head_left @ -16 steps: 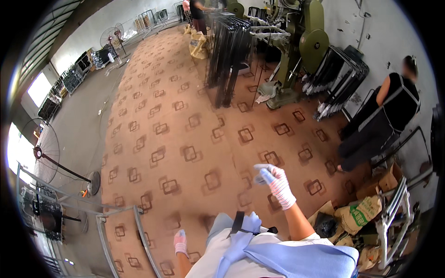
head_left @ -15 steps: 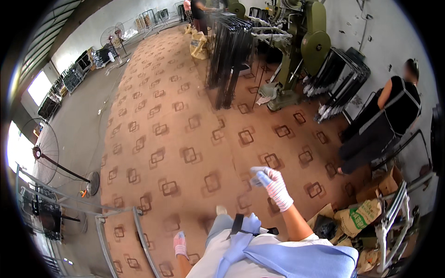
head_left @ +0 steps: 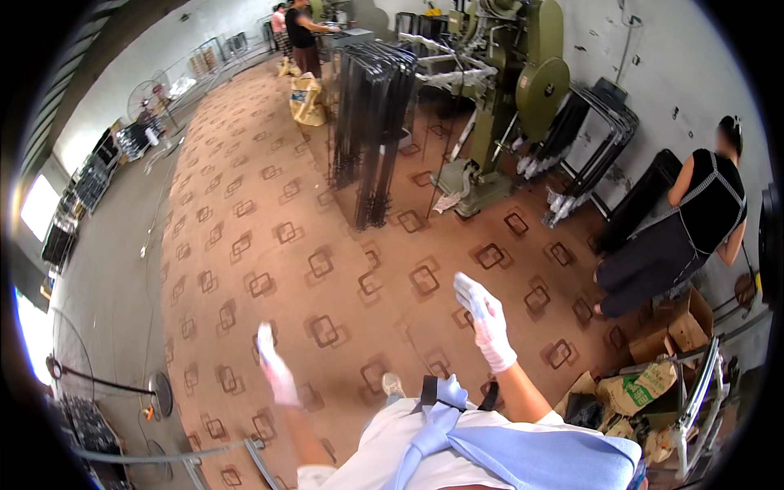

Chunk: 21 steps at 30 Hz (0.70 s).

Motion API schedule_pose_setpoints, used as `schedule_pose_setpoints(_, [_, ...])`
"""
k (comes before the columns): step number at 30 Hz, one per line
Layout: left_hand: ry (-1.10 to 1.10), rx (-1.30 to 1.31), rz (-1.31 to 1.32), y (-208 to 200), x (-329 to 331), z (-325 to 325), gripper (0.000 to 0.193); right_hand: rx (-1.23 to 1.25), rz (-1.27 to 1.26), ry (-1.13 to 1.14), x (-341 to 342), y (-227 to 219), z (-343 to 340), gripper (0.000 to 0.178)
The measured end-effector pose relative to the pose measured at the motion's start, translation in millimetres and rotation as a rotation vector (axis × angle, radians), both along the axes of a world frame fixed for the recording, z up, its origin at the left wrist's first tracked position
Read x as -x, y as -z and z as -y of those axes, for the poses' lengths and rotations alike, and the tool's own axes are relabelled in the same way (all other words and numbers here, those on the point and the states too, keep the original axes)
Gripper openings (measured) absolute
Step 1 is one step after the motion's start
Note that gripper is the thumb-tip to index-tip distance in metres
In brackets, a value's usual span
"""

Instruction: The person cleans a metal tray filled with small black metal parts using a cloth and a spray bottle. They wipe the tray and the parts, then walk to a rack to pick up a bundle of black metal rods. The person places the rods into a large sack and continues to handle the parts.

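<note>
My left hand (head_left: 276,367), in a white glove with a bluish finger area, is held out over the patterned carpet (head_left: 282,282). It is slightly smeared, but its fingers look stretched out, with nothing in them. My right hand (head_left: 486,325) wears a matching glove and is raised in front of my body. Its fingers extend forward, and it holds nothing. Neither hand touches any object. A light blue cloth (head_left: 523,453) is tied over my white top, and one shoe (head_left: 392,384) shows below.
Ahead stands a rack of black metal frames (head_left: 371,122) beside a green press machine (head_left: 490,114). A person (head_left: 694,204) stands at right, near cardboard boxes (head_left: 686,322) and sacks (head_left: 641,388). Metal rails (head_left: 261,465) and a standing fan (head_left: 159,394) are at left. Two people work far ahead.
My left hand has swung up and forward from beside my body. The right hand's bent fingers have straightened. The rack and machine appear nearer, and the view has shifted.
</note>
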<state>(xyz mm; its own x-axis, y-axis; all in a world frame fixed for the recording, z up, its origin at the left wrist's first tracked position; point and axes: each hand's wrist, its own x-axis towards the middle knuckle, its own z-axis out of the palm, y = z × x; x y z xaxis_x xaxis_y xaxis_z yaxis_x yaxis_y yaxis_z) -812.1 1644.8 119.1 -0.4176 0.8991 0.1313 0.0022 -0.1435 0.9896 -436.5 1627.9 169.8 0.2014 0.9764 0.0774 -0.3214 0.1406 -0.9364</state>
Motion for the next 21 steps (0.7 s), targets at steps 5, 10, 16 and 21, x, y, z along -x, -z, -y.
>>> schedule_pose_setpoints(5, [0.324, -0.16, 0.247, -34, -179, -157, 0.048, -0.089, 0.266, 0.234, 22, -9, -90, 0.044])
schedule_pose_setpoints(10, [0.985, 0.021, 0.241, -37, -326, -190, 0.049, -0.038, -0.182, 0.178, -16, 16, -163, 0.052])
schedule_pose_setpoints(16, [0.875, 0.373, -0.246, 30, -290, -260, 0.047, 0.15, -0.365, 0.328, -186, 61, -202, 0.04])
schedule_pose_setpoints(21, [0.502, 0.48, 0.142, 34, -227, -263, 0.056, 0.417, -0.204, 0.382, -247, 71, -220, 0.055])
